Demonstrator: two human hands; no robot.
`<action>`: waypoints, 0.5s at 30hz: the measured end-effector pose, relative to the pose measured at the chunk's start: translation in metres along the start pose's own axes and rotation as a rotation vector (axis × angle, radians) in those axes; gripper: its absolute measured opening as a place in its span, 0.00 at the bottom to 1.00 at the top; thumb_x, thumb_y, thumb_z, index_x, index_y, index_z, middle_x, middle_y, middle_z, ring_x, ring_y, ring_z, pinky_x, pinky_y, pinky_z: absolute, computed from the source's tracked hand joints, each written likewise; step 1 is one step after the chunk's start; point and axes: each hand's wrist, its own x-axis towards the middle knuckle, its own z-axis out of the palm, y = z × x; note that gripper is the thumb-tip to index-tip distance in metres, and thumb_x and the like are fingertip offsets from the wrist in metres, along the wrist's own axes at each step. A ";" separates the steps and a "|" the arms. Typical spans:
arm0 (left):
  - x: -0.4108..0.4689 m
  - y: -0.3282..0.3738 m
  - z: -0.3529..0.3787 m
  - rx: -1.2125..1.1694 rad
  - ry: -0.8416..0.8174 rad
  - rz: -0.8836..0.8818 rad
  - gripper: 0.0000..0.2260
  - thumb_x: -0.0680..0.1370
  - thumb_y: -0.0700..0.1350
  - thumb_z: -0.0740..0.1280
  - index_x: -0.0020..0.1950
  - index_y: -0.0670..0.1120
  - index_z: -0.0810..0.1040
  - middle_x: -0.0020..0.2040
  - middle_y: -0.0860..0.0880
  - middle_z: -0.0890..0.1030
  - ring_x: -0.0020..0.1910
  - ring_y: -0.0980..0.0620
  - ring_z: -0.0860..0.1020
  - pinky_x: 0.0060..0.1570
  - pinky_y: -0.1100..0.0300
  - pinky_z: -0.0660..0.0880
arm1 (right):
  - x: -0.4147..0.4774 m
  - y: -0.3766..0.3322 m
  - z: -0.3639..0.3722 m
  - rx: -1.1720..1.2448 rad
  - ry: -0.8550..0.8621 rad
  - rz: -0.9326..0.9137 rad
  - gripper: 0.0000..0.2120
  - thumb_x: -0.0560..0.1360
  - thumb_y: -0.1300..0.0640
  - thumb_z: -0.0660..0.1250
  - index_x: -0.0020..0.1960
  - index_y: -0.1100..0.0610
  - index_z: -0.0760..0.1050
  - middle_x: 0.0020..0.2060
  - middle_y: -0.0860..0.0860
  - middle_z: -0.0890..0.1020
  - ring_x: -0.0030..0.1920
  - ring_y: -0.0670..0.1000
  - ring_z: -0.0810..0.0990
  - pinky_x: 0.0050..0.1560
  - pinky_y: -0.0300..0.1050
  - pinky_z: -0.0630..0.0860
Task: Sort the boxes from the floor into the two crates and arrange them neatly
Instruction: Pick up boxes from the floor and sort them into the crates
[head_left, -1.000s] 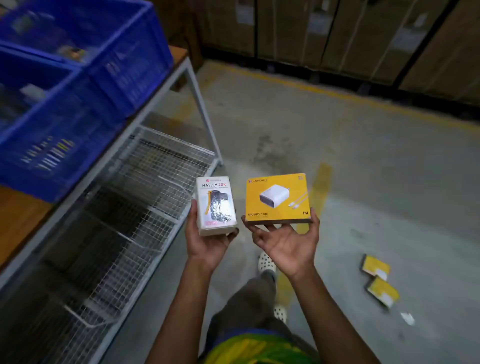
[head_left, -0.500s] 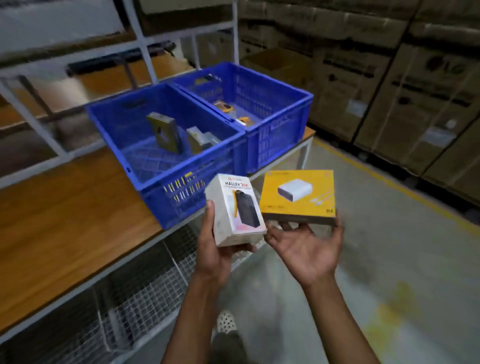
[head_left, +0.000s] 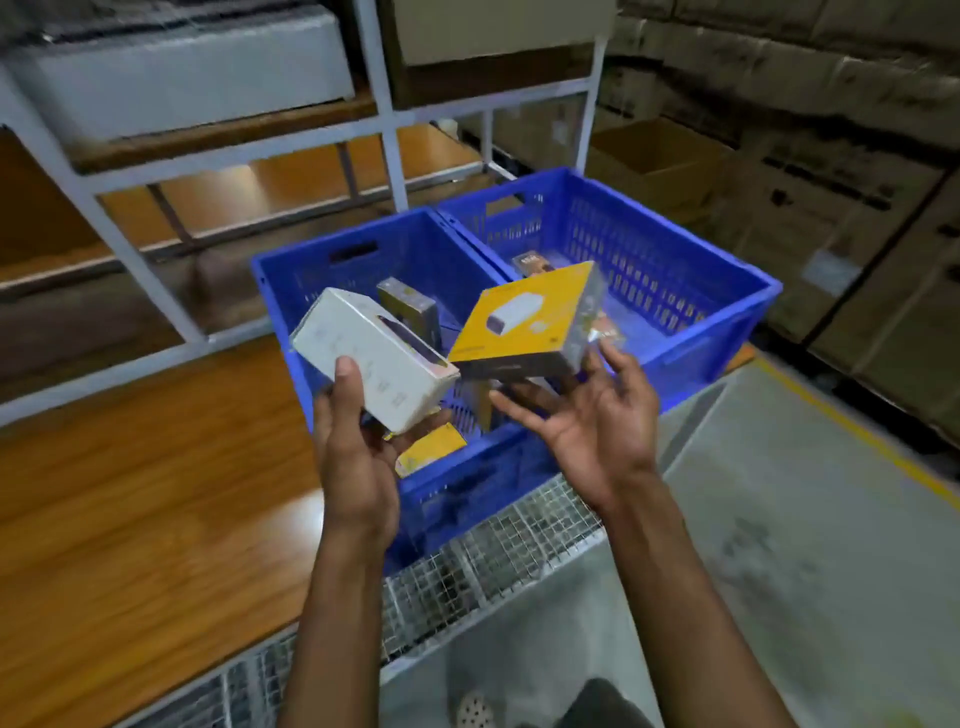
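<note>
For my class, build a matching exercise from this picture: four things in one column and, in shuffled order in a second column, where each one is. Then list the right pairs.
Things
1. white box
2. yellow box
3. dark grey box
4. open carton

Places
A. behind the right crate
B. gripped in the left hand
C. standing inside the left crate
D. tilted above the open right hand

Pairs: 1-B, 2-D, 3-C, 4-A
</note>
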 end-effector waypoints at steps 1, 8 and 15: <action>0.005 0.000 0.000 0.003 0.013 0.012 0.22 0.81 0.57 0.63 0.70 0.47 0.72 0.66 0.41 0.79 0.64 0.37 0.79 0.52 0.31 0.78 | 0.010 0.001 0.002 -0.051 0.003 0.012 0.19 0.81 0.48 0.57 0.67 0.55 0.75 0.65 0.60 0.79 0.67 0.71 0.74 0.61 0.71 0.76; 0.037 -0.006 0.030 0.087 0.151 0.029 0.21 0.83 0.54 0.63 0.69 0.41 0.72 0.60 0.39 0.82 0.55 0.40 0.83 0.39 0.47 0.83 | 0.076 -0.015 0.017 -0.519 -0.139 0.082 0.18 0.84 0.51 0.58 0.71 0.55 0.75 0.65 0.54 0.82 0.64 0.56 0.82 0.57 0.55 0.79; 0.058 -0.032 0.093 0.134 0.115 -0.067 0.24 0.81 0.57 0.66 0.69 0.41 0.74 0.59 0.38 0.83 0.57 0.34 0.82 0.45 0.36 0.82 | 0.117 -0.064 -0.002 -0.586 -0.054 0.053 0.11 0.83 0.53 0.61 0.58 0.54 0.81 0.50 0.52 0.87 0.47 0.51 0.84 0.52 0.50 0.77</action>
